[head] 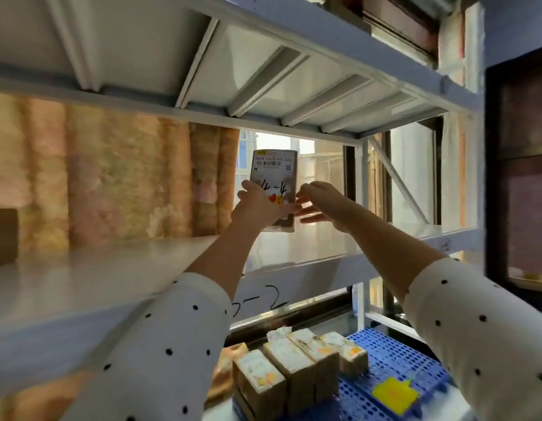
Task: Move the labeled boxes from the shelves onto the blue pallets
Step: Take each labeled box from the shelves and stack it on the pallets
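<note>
A tall labeled box (pixel 274 168) with a barcode sticker stands upright on the white shelf (pixel 117 268), at head height. My left hand (pixel 257 208) grips its lower left side. My right hand (pixel 319 202) touches its right edge with the fingers spread. Below, several matching labeled boxes (pixel 297 366) stand together on the blue pallet (pixel 397 357). Both of my arms wear white sleeves with black dots.
A brown carton (pixel 2 237) sits at the far left of the same shelf. Behind the shelf hangs a patterned orange curtain (pixel 111 177). A yellow tag (pixel 392 391) lies on the pallet. A dark door frame (pixel 518 177) stands at the right.
</note>
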Available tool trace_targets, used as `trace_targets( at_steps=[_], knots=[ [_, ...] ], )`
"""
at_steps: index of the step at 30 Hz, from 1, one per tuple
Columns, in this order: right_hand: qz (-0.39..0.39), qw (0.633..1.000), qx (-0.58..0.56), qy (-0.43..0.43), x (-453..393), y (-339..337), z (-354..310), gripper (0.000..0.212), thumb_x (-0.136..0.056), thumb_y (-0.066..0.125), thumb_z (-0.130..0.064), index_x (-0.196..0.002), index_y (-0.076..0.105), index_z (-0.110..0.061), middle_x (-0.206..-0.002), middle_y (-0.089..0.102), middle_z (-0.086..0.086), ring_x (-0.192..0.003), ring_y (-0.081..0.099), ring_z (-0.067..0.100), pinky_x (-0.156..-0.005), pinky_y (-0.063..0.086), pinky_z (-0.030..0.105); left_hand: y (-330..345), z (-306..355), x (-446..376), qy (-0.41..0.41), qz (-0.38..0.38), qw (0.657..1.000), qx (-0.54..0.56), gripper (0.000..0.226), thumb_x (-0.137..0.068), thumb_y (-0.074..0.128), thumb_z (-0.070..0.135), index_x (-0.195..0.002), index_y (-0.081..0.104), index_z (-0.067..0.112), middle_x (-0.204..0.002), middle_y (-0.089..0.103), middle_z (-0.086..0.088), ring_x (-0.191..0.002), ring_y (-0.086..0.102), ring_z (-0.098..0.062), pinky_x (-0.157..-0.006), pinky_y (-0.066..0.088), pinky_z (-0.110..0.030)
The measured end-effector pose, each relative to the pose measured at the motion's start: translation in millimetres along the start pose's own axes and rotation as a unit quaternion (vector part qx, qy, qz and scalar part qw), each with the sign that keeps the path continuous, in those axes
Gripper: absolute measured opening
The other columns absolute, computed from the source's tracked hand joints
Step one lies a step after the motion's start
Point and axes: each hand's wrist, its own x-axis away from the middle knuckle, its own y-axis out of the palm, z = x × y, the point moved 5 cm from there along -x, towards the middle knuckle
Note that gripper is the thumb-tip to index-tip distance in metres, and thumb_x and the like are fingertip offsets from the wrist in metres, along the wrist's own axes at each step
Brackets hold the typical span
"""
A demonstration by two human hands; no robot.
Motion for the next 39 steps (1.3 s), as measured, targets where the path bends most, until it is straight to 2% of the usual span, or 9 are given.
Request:
trace_targets(
  at_steps=[8,14,16,19,23,29,32,36,39],
  knots=[
    [0.192,0.978,0.040,0.077,87.8,-127.7,48.4,0.014,-0.093,0.046,0.003,-0.105,0.052,-0.002,-0.088,0.061,0.010,-0.072,0.063,0.017,-0.070,0.056,0.032,109.9,85.2,52.8,0.084,-0.053,0.995,-0.011,0.112,-0.062,0.074,0.066,-0.140,0.021,0.007,-0.130,0.045,-0.012,-0.119,0.050,-0.030,-0.094,0.048,-0.043],
    [0.232,0.932,0.203,0.191,146.3,-217.1,118.8,0.014,-0.095,0.047,-0.006,-0.082,0.049,-0.009,-0.080,0.056,0.010,-0.064,0.055,0.016,-0.052,0.047,0.023,211.4,143.3,103.3,0.170,-0.082,0.981,-0.033,0.110,-0.060,0.073,0.069,-0.138,0.026,0.008,-0.128,0.047,-0.010,-0.116,0.053,-0.030,-0.090,0.049,-0.043],
    [0.234,0.918,0.233,0.218,159.4,-241.6,141.6,0.017,-0.094,0.049,-0.008,-0.078,0.048,-0.012,-0.081,0.057,0.011,-0.068,0.057,0.019,-0.060,0.051,0.030,245.9,153.5,116.5,0.180,-0.106,0.977,-0.045,0.109,-0.062,0.071,0.070,-0.138,0.025,0.007,-0.129,0.045,-0.010,-0.117,0.052,-0.030,-0.090,0.049,-0.044],
    [0.210,0.898,0.293,0.254,175.2,-271.1,167.9,0.009,-0.093,0.050,-0.008,-0.090,0.057,-0.004,-0.082,0.058,0.014,-0.079,0.057,0.026,-0.061,0.051,0.033,297.1,156.8,128.9,0.171,-0.141,0.974,-0.040,0.104,-0.065,0.072,0.065,-0.138,0.026,0.007,-0.132,0.043,-0.011,-0.120,0.051,-0.030,-0.091,0.048,-0.043],
    [0.159,0.875,0.338,0.308,183.6,-300.6,213.1,0.029,-0.092,0.051,-0.014,-0.115,0.054,0.002,-0.107,0.061,0.024,-0.089,0.063,0.035,-0.064,0.052,0.037,356.7,145.2,137.9,0.134,-0.170,0.975,-0.037,0.106,-0.062,0.075,0.063,-0.139,0.025,0.009,-0.130,0.046,-0.009,-0.119,0.052,-0.030,-0.090,0.046,-0.042],
    [0.106,0.860,0.359,0.346,178.3,-312.7,282.6,0.035,-0.094,0.052,-0.022,-0.125,0.048,-0.006,-0.118,0.056,0.011,-0.106,0.058,0.028,-0.083,0.050,0.035,427.6,109.7,144.4,0.079,-0.209,0.972,-0.073,0.103,-0.066,0.071,0.066,-0.137,0.024,0.009,-0.131,0.044,-0.012,-0.120,0.050,-0.033,-0.092,0.045,-0.045],
    [0.080,0.865,0.361,0.340,163.5,-311.5,320.9,0.044,-0.090,0.058,-0.031,-0.129,0.049,-0.013,-0.116,0.060,0.009,-0.098,0.061,0.024,-0.073,0.053,0.033,452.4,88.2,141.7,0.055,-0.214,0.971,-0.089,0.107,-0.065,0.072,0.067,-0.139,0.022,0.009,-0.134,0.042,-0.013,-0.122,0.048,-0.033,-0.094,0.045,-0.045],
    [0.017,0.875,0.358,0.325,138.7,-292.6,353.3,0.042,-0.091,0.056,-0.020,-0.131,0.051,-0.007,-0.128,0.057,0.013,-0.111,0.057,0.030,-0.095,0.049,0.039,476.6,56.1,124.2,0.023,-0.208,0.971,-0.118,0.104,-0.065,0.073,0.065,-0.138,0.024,0.009,-0.132,0.044,-0.013,-0.120,0.051,-0.032,-0.093,0.046,-0.044],
    [-0.013,0.874,0.383,0.299,114.7,-279.4,372.9,0.036,-0.096,0.050,-0.017,-0.129,0.051,-0.002,-0.129,0.055,0.015,-0.118,0.052,0.031,-0.094,0.043,0.033,495.0,28.8,101.0,-0.011,-0.204,0.971,-0.122,0.101,-0.066,0.074,0.063,-0.137,0.026,0.010,-0.132,0.046,-0.011,-0.119,0.052,-0.032,-0.092,0.046,-0.044]
  ],
)
